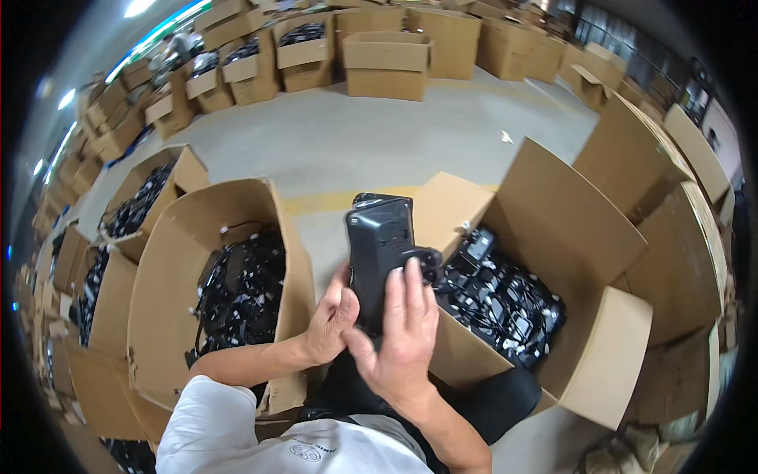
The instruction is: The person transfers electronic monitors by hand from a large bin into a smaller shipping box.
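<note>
I hold a black box-shaped device [381, 237] upright in front of my chest, with a small round black part at its right side. My left hand [332, 320] grips its lower left edge from behind. My right hand [404, 328] wraps the lower front, fingers pointing up. An open cardboard box [553, 237] full of black devices and cables [497, 304] stands just to my right. Another open cardboard box [170, 261] with black devices [241, 292] stands at my left.
More open cardboard boxes with black items [134, 209] line the left side. Stacked and open cartons [387, 63] stand at the far end of the grey concrete floor [371, 134]. Flattened cardboard [671, 213] leans at the right.
</note>
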